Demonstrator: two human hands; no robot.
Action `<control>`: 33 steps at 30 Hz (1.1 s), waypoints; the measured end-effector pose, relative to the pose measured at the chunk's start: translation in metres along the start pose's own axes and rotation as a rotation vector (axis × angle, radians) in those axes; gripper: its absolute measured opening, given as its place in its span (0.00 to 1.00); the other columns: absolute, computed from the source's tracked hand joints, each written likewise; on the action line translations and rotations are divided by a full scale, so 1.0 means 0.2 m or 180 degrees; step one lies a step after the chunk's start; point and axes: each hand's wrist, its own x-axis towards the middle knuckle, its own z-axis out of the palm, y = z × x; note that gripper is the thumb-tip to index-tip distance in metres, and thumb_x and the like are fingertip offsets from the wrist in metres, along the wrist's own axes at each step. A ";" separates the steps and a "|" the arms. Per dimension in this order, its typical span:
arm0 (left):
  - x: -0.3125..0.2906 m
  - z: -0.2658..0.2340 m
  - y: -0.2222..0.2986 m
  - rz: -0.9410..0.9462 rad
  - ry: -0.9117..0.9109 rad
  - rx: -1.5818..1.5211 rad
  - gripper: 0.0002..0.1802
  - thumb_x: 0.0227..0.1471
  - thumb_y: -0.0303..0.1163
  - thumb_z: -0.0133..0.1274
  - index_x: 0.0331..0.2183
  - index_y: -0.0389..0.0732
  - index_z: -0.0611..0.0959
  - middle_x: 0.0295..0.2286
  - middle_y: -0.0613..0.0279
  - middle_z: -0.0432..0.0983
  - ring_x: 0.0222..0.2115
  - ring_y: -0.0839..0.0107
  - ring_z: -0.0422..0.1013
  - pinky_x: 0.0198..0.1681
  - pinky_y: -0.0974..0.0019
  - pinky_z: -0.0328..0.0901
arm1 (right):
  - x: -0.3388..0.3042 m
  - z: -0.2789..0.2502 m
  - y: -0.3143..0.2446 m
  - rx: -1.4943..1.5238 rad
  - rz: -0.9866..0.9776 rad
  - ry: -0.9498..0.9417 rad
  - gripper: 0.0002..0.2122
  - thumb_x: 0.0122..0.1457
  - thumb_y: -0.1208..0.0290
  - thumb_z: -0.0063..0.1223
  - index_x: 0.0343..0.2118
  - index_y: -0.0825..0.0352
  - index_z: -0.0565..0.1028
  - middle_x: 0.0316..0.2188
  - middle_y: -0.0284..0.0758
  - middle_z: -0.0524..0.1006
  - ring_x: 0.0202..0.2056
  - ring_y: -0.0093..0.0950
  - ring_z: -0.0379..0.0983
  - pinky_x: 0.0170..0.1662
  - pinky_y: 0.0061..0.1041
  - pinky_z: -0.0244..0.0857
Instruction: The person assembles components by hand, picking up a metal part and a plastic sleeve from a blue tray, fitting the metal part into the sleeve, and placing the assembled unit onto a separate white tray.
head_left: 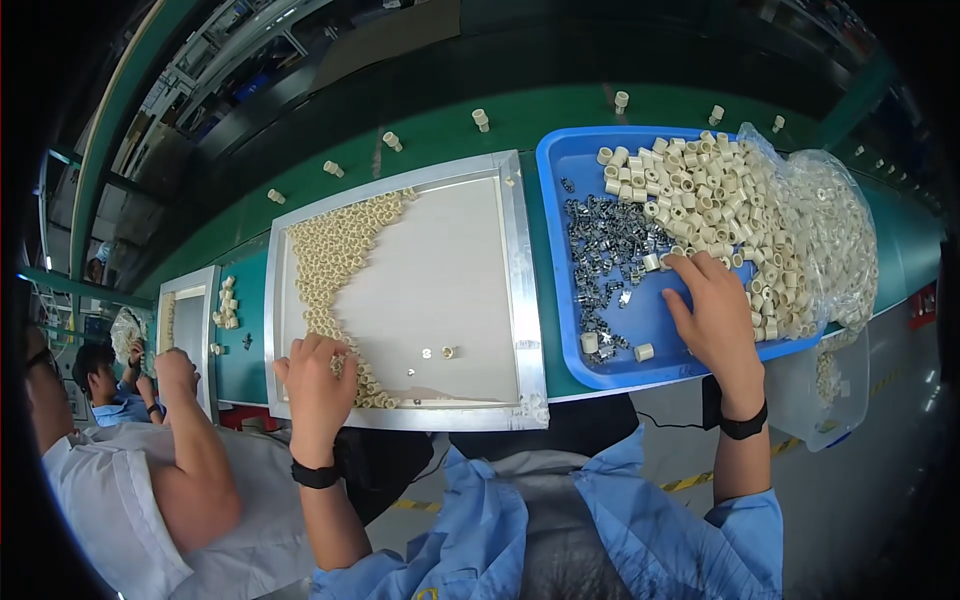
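My left hand (318, 378) is over the near left corner of a metal-edged frame (532, 330), fingers bent and somewhat apart, next to small cream plastic caps (335, 245) packed along the frame's left side. No held piece shows in it. My right hand (715, 312) reaches into a blue tray (553, 260), its thumb apart from the fingers. Those fingertips are at the edge of a heap of cream caps (690, 185), close to small shiny metal clips (605, 235). One loose cap (448, 352) and a few tiny pieces lie on the frame's pale base.
A clear plastic bag of caps (825, 220) overlaps the tray's right side. Single cream pieces (480, 120) stand spaced along the green strip beyond. Below the right end is a clear bin (840, 390). Co-workers (190, 470) sit to my left, beside another frame (188, 300).
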 end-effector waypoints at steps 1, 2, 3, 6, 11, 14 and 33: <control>-0.01 0.02 0.00 -0.0113 0.0025 0.0032 0.06 0.50 0.29 0.64 0.32 0.42 0.84 0.33 0.61 0.77 0.39 0.59 0.70 0.45 0.53 0.54 | 0.00 0.01 0.01 -0.0073 -0.0008 -0.0032 0.15 0.55 0.72 0.64 0.45 0.65 0.77 0.38 0.40 0.75 0.43 0.45 0.74 0.47 0.40 0.66; -0.01 0.03 0.00 -0.0227 0.0051 0.0062 0.06 0.50 0.31 0.64 0.32 0.42 0.84 0.33 0.61 0.77 0.39 0.58 0.70 0.45 0.53 0.54 | 0.00 0.02 0.01 -0.0073 -0.0005 -0.0021 0.15 0.55 0.72 0.64 0.45 0.65 0.77 0.38 0.40 0.75 0.43 0.45 0.74 0.47 0.40 0.66; -0.02 0.04 0.00 -0.0220 0.0060 0.0063 0.06 0.50 0.31 0.64 0.32 0.42 0.84 0.33 0.61 0.77 0.39 0.58 0.70 0.45 0.53 0.54 | 0.00 0.03 0.01 -0.0061 -0.0042 0.0053 0.14 0.55 0.72 0.64 0.44 0.65 0.77 0.38 0.40 0.75 0.42 0.45 0.74 0.46 0.40 0.66; -0.01 0.07 0.03 -0.0338 0.0128 0.0247 0.09 0.49 0.33 0.66 0.31 0.41 0.83 0.33 0.60 0.76 0.39 0.58 0.70 0.45 0.53 0.55 | 0.01 0.04 -0.01 -0.0045 -0.0115 0.0212 0.12 0.55 0.73 0.64 0.42 0.65 0.77 0.36 0.40 0.75 0.40 0.45 0.74 0.43 0.41 0.66; 0.00 0.08 0.04 -0.0439 0.0201 0.0432 0.09 0.49 0.33 0.66 0.30 0.41 0.83 0.33 0.60 0.76 0.39 0.58 0.69 0.45 0.52 0.56 | 0.04 0.06 -0.03 0.0009 -0.0014 0.0136 0.10 0.55 0.73 0.64 0.38 0.66 0.75 0.34 0.40 0.75 0.37 0.45 0.75 0.40 0.41 0.67; 0.03 0.12 0.06 -0.0319 0.0433 0.0475 0.09 0.48 0.33 0.66 0.31 0.42 0.83 0.34 0.59 0.76 0.40 0.57 0.70 0.45 0.52 0.57 | 0.05 0.08 -0.02 -0.0046 0.0055 0.0079 0.10 0.54 0.73 0.64 0.36 0.66 0.75 0.33 0.40 0.76 0.36 0.45 0.76 0.39 0.41 0.68; 0.00 0.03 0.45 0.0130 0.0292 -0.2511 0.14 0.47 0.14 0.53 0.38 0.36 0.77 0.38 0.57 0.75 0.46 0.61 0.74 0.51 0.59 0.66 | 0.03 0.10 -0.12 -0.0134 -0.1027 -0.0269 0.06 0.51 0.74 0.65 0.33 0.62 0.82 0.33 0.31 0.70 0.44 0.31 0.70 0.49 0.33 0.60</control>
